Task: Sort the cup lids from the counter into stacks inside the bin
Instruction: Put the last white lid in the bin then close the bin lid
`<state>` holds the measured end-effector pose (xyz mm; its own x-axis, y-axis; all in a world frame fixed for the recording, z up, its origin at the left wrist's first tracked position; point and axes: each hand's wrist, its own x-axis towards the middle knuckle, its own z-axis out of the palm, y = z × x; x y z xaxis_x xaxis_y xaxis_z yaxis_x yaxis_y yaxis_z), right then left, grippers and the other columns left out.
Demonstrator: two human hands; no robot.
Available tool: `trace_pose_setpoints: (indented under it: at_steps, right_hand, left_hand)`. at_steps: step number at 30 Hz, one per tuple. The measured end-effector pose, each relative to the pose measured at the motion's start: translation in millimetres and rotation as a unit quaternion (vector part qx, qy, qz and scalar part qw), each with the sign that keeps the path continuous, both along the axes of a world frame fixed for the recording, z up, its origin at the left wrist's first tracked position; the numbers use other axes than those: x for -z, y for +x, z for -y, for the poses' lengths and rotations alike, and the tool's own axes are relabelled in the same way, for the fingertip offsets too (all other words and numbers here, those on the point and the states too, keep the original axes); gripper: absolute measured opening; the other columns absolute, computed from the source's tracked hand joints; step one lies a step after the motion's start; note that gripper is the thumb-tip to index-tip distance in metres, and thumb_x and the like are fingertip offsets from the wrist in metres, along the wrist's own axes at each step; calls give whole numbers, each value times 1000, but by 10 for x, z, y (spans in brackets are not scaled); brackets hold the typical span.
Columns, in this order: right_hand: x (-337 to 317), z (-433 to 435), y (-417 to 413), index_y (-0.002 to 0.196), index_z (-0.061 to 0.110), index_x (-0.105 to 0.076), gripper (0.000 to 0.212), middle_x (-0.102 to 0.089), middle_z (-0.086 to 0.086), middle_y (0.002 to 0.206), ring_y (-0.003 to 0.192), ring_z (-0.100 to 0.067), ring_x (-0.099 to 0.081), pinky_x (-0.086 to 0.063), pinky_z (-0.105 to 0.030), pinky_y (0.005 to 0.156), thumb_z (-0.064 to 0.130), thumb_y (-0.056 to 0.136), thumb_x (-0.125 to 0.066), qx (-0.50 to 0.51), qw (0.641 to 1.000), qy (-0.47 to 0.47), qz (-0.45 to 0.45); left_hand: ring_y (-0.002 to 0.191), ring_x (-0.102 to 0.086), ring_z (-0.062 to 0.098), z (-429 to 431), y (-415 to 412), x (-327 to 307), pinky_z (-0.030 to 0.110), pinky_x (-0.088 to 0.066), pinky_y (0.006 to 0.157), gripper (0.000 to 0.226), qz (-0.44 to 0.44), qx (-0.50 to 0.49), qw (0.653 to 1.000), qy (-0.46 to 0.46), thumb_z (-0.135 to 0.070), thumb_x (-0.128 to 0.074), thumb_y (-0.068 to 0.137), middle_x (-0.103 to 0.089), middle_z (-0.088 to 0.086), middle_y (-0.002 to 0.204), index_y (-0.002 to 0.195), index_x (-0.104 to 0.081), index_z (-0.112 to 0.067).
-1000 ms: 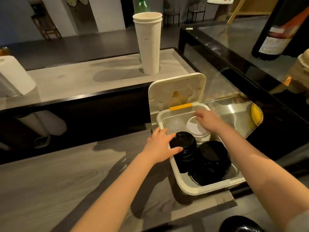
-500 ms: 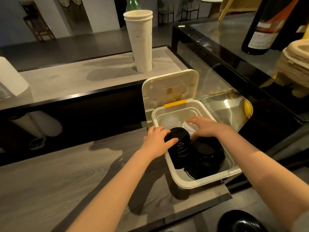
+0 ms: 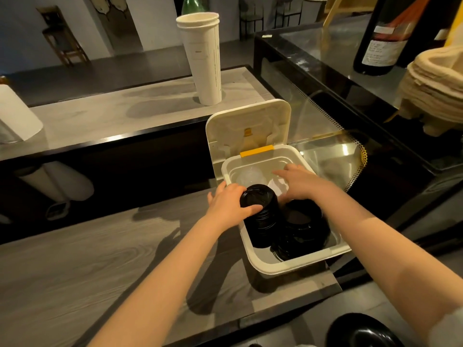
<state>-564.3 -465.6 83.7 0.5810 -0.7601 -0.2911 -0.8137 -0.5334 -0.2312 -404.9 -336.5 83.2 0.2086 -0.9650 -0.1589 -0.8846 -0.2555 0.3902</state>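
Your left hand (image 3: pixel 228 204) grips black lid stack (image 3: pixel 259 204) in near-left corner of bin (image 3: pixel 295 265). Your right hand (image 3: pixel 299 182), fingers straight, rests on white lids (image 3: pixel 276 187) further back. Press them down square; steady black lid stack upright so nothing topples.

The right hand (image 3: pixel 303 184) hides much of the white lids (image 3: pixel 278 186) in the bin (image 3: pixel 295 265), its grip unclear; beyond the bin, the top edge cuts a dark bottle (image 3: pixel 385 38).
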Motion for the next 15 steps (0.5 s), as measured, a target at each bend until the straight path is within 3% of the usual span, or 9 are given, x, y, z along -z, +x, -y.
trace_pose_setpoints:
  at_steps: [3, 5, 8, 11, 15]
  right_hand:
    - [-61, -170, -167, 142, 25, -39, 56, -34, 0, 147, 132, -20, -37, -34, -32, 103, 34, 90, -58, 24, 991, -23, 128]
    - [-65, -354, -288, 134, 23, -50, 43, -47, 1, 139, 123, -19, -47, -35, -28, 97, 30, 92, -56, 37, 983, -18, 177]
    - [25, -588, -448, 133, 20, -52, 40, -51, 0, 137, 123, -18, -49, -35, -27, 101, 25, 93, -56, 30, 987, 29, 152]
    - [87, -740, -599, 139, 21, -44, 46, -44, 3, 144, 130, -17, -41, -32, -27, 105, 21, 94, -54, 21, 994, 27, 108]
    - [186, -923, -755, 149, 27, -25, 56, -24, 7, 155, 140, -14, -27, -29, -28, 108, 35, 97, -47, 60, 996, 16, 59]
  left_hand:
    - [144, -12, 19, 18, 7, -1, 57, -6, 113, 70, 7, 15, 1000, -2, -58, -55, 83, -30, -2, 150, 141, -37, -23]
    - [142, -20, 19, 51, 12, -14, 57, -8, 114, 69, -8, 25, 1000, -12, -57, -54, 85, -32, -2, 150, 143, -33, -27]
    - [135, -33, 19, 101, 6, 12, 54, -17, 113, 65, -21, 56, 998, -6, -54, -55, 86, -39, -2, 146, 143, -34, -30]
    - [131, -37, 21, 117, -35, 44, 47, -26, 111, 65, -38, 90, 995, 5, -50, -58, 86, -40, -1, 143, 143, -34, -32]
    - [129, -34, 20, 143, -116, 7, 54, -15, 113, 70, 91, 158, 983, 6, -52, -60, 83, -37, -2, 138, 144, -31, -33]
